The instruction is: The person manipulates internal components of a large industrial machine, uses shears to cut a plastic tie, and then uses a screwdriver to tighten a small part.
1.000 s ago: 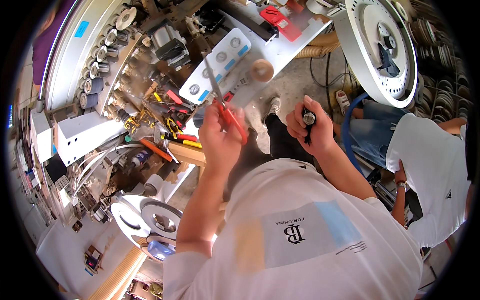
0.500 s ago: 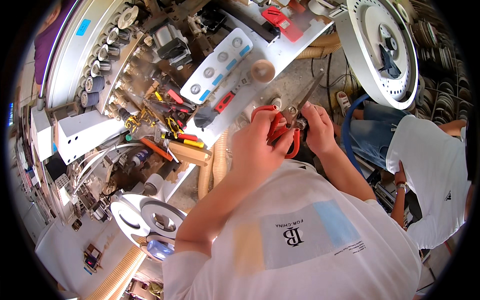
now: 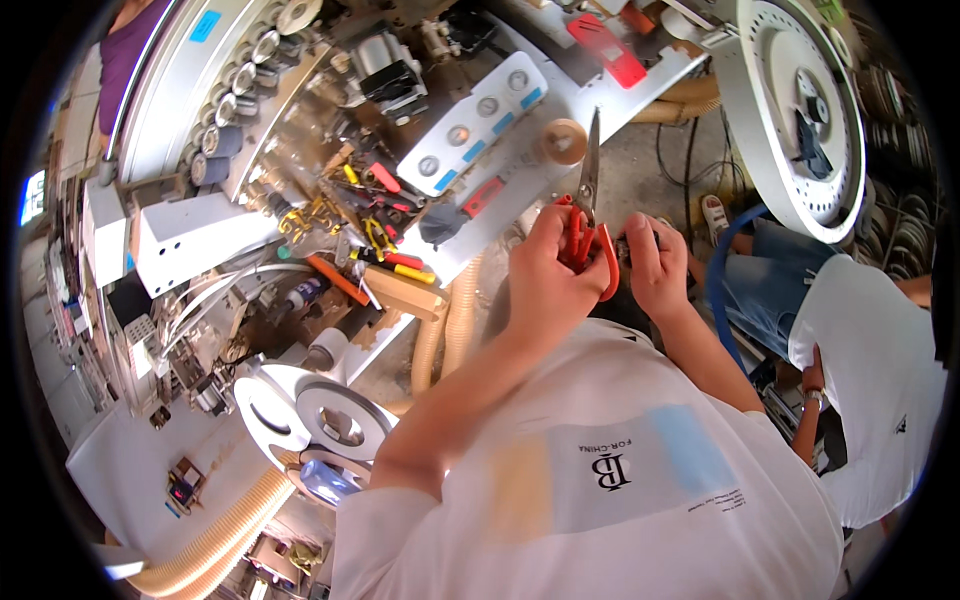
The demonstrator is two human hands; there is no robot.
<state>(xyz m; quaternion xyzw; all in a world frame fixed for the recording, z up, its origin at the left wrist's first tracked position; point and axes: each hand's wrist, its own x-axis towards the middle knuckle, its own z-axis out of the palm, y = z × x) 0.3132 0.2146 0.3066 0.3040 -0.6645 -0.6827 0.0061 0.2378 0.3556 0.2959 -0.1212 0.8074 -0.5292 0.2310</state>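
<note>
The person's white printed T-shirt (image 3: 600,480) is filling the six o'clock part of the view, and both forearms are rising from it toward the centre. The left hand (image 3: 548,275) is wrapping closed around the red-handled steel snips (image 3: 588,215), whose pointed blades are standing up toward twelve o'clock, just right of centre. Touching it at three o'clock, the right hand (image 3: 655,265) is pinching shut on a small dark part (image 3: 628,248); what that part is cannot be told. The blades are pointing away from the part and not biting on anything, so a cut looks, by my judgement, not yet made.

Farther out, at ten o'clock, a cluttered bench of red and yellow hand tools (image 3: 375,235) is lying beside a white panel with round gauges (image 3: 480,120). At four o'clock another person in a white shirt (image 3: 870,390) is crouching. At one o'clock a large white perforated disc (image 3: 800,110) is leaning.
</note>
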